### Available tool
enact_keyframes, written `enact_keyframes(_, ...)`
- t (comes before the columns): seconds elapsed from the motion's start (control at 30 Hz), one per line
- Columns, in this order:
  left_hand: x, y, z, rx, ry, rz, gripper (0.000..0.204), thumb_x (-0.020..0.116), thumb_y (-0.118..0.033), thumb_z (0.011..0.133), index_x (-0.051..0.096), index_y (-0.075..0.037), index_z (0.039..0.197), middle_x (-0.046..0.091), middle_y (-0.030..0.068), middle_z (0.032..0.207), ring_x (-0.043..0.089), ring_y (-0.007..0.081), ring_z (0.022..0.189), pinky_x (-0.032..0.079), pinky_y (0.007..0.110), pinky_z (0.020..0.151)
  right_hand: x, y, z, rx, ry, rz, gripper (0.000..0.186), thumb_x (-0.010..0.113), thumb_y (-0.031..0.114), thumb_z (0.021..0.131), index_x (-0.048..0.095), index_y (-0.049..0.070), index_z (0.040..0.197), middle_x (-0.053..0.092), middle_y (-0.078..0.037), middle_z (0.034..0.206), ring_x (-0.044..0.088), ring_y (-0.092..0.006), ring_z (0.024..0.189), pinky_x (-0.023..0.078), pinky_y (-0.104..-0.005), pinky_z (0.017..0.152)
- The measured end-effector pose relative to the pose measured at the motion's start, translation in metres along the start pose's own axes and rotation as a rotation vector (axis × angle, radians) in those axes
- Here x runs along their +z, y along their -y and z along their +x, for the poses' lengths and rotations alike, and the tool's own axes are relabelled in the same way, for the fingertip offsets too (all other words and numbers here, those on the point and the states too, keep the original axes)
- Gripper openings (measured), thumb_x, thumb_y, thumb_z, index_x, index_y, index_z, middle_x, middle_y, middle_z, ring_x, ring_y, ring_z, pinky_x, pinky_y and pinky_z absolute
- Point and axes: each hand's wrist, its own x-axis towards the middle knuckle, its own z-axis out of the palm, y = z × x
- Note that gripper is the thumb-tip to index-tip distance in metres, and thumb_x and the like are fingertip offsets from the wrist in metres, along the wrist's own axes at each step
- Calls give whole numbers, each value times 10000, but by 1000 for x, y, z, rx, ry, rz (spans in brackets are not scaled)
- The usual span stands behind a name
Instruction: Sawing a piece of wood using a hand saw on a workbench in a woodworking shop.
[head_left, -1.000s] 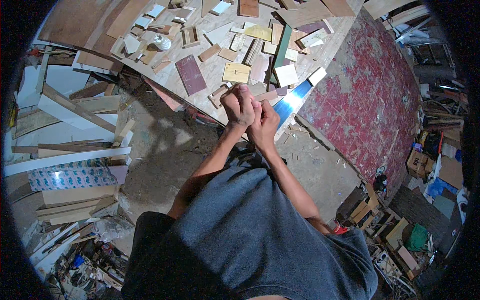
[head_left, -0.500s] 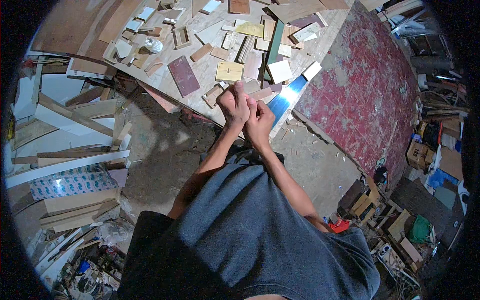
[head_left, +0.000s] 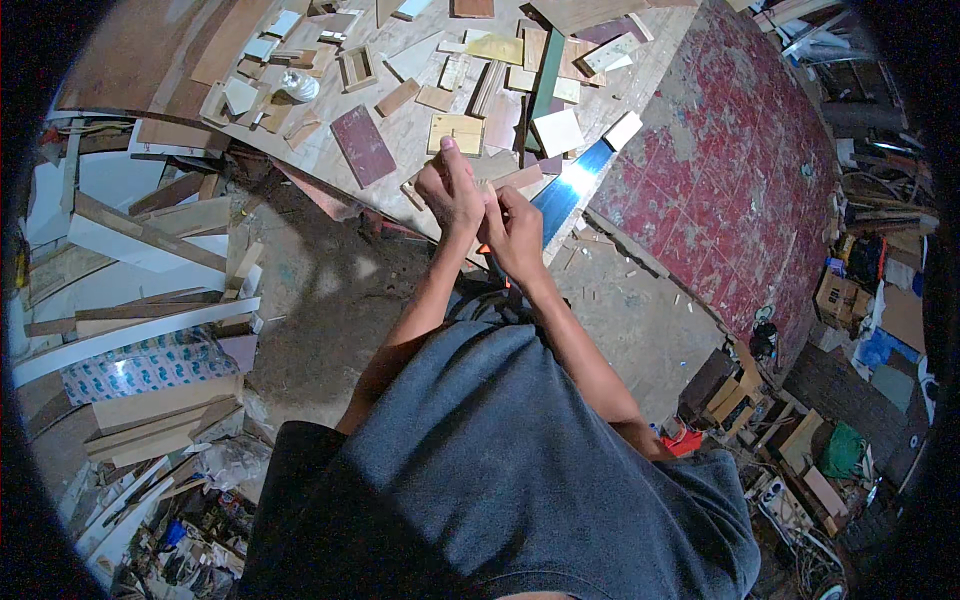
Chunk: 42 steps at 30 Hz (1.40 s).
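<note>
Above the near corner of the workbench (head_left: 405, 130) my two hands are close together. My left hand (head_left: 452, 198) is closed with its thumb pointing up and away; what its fingers hold is hidden. Curled beside it, my right hand (head_left: 516, 232) has its fingertips against the left hand, and something small and pale shows between them, too little to name. A small orange part (head_left: 484, 249) peeks out below the right hand. Past the left thumb lies a square yellowish wood piece (head_left: 456, 130). The shiny saw blade (head_left: 565, 195) lies along the bench's right edge.
Several wood offcuts cover the bench, among them a dark reddish board (head_left: 364, 146), a green strip (head_left: 547, 78) and a small wooden frame (head_left: 357, 70). A white bulb-like object (head_left: 299, 86) stands at the left. Scrap boards (head_left: 150, 330) pile up on the left floor.
Both hands have shifted slightly left, the left one also a little farther out. The orange part has come into view below the right hand.
</note>
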Motion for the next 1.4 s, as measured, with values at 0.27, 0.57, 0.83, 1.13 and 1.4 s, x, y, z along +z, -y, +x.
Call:
enact_keyframes(0.27, 2, 38, 0, 151, -29, 138, 709, 346, -515, 1059, 453, 7, 592, 510, 100, 515, 489, 249, 500, 381, 434, 531, 5, 8, 10, 49, -86, -17, 421, 630, 289, 957, 569, -55, 722, 552, -256, 631, 545, -404, 560, 434, -456, 570)
enact_keyframes(0.57, -5, 62, -5, 97, -58, 192, 665, 420, -459, 1054, 583, 48, 656, 585, 146, 552, 550, 265, 531, 398, 436, 540, 9, 9, 10, 369, 22, -100, 552, 590, 459, 929, 679, -63, 773, 620, -308, 699, 626, -460, 674, 473, -517, 689)
enact_keyframes(0.83, -19, 46, -18, 367, -64, 5, 484, 455, -333, 1036, 554, 7, 706, 552, 134, 602, 541, 308, 540, 438, 428, 556, -7, 10, -9, 1, 73, -61, 399, 638, 347, 948, 648, -40, 851, 560, -209, 664, 549, -342, 587, 464, -423, 601)
enact_keyframes(1.13, -60, -71, -38, 784, 189, -376, 605, 276, -602, 1047, 466, -63, 849, 577, 91, 711, 509, 205, 638, 445, 354, 605, -51, 71, -29, -684, -134, -8, 259, 723, 189, 874, 695, -10, 1038, 717, -154, 973, 710, -281, 834, 540, -351, 686)
enact_keyframes(1.4, -67, -97, -39, 972, 181, -501, 657, 440, -722, 932, 411, -71, 1013, 622, 93, 768, 607, 246, 641, 511, 368, 608, -65, 93, -33, -810, -212, 18, 233, 752, 175, 859, 705, 38, 1043, 720, -139, 966, 727, -286, 898, 589, -401, 819)
